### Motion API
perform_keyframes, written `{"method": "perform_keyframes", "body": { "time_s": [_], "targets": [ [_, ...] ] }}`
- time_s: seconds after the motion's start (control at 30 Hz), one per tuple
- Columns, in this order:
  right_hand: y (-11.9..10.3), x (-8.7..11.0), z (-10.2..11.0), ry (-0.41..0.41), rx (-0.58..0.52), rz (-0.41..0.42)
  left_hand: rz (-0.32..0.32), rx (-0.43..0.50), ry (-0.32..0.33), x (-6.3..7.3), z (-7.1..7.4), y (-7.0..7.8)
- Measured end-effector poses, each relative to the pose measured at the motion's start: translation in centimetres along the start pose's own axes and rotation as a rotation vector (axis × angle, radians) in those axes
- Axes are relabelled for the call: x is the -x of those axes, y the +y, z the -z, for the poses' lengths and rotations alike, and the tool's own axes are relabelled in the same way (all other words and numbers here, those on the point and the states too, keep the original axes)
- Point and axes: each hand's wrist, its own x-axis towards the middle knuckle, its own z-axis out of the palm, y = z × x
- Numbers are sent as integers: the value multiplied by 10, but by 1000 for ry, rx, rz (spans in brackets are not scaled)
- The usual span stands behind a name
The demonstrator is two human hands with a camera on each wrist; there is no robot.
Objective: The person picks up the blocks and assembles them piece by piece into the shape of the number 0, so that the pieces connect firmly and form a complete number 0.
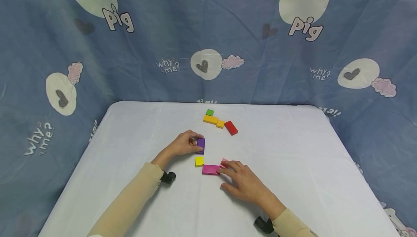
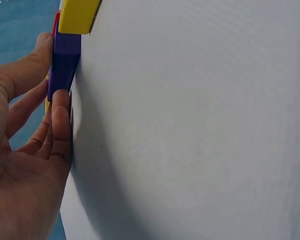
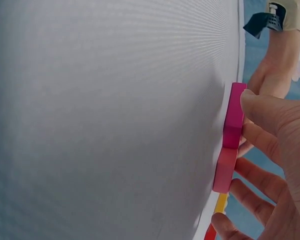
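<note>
My left hand (image 1: 183,144) holds a purple block (image 1: 201,145) by its ends, the thumb on the near end and a finger at the far one. In the left wrist view the purple block (image 2: 65,62) stands between thumb and fingers. Just below it lies a small yellow block (image 1: 199,161), its corner close to a longer magenta block (image 1: 210,170). My right hand (image 1: 245,184) spreads its fingers over a pink block, partly hidden in the head view. The right wrist view has that pink block (image 3: 225,170) end to end with the magenta one, fingertips right at both.
Farther back on the white table (image 1: 280,150) lie a green block (image 1: 210,112), a long orange-yellow block (image 1: 210,119), a short orange-yellow block (image 1: 220,124) and a red block (image 1: 231,128). A blue printed cloth (image 1: 254,70) hangs behind the table.
</note>
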Motion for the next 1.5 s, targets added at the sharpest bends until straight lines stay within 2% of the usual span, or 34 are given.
{"method": "perform_keyframes", "body": {
  "time_s": [0.37, 0.73, 1.03, 1.5],
  "targets": [
    [1, -1, -1, 25, 5, 8, -1, -2, -11, 2, 1, 0],
    [0, -1, 0, -10, 13, -13, 18, -2, -11, 4, 0, 1],
    [1, -1, 0, 22, 12, 7, 5, -7, -10, 2, -1, -2],
    [1, -1, -2, 16, 15, 9, 9, -2, -14, 5, -4, -3]
  ]
}}
